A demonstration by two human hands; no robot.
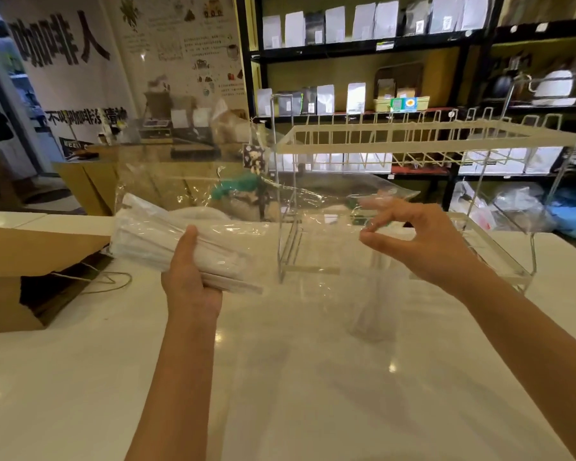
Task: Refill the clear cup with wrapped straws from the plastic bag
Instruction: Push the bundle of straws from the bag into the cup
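Note:
My left hand (188,277) grips a thick bundle of white wrapped straws (153,237) through the clear plastic bag (213,194) and holds it above the counter. The bag's loose open end stretches to the right, where my right hand (419,241) pinches the film between thumb and forefinger. Below and between my hands, the clear cup (374,304) stands on the white counter (280,394). It is blurred and seen through the plastic, so its contents are unclear.
A brown paper bag (17,261) with string handles lies open on its side at the left edge. A white wire rack (413,144) stands on the counter behind my right hand. Shelves of pouches line the back wall.

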